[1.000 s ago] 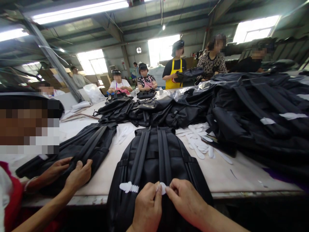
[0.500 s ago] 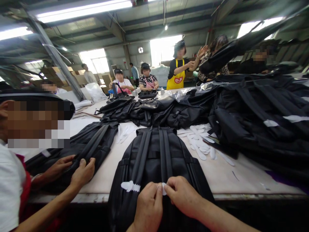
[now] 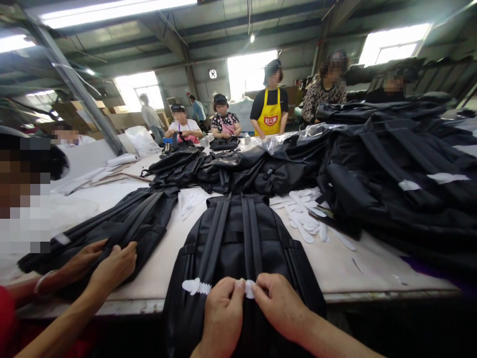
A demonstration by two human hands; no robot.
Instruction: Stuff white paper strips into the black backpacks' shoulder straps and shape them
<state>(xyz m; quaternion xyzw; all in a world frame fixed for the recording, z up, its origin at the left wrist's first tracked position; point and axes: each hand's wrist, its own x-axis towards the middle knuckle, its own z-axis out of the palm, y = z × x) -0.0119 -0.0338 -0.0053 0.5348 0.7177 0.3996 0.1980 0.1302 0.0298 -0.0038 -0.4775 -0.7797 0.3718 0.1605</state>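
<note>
A black backpack lies in front of me with its two shoulder straps facing up. Around its left strap sits a white serrated strip. At the lower end of the right strap, my left hand pinches one side of a second white strip. The other side of that strip is between the thumb and finger of my right hand. Only a rounded bit of it shows between my fingers; the rest is hidden.
To the left, a co-worker's hands rest on another black backpack. Loose white strips lie beyond my backpack. Piled black backpacks fill the right side. Several people sit or stand across the table.
Both my hands stay at the right strap, and a little more of the white strip shows. Across the table, a raised black bag has come down onto the pile. The neighbouring co-worker has leaned left.
</note>
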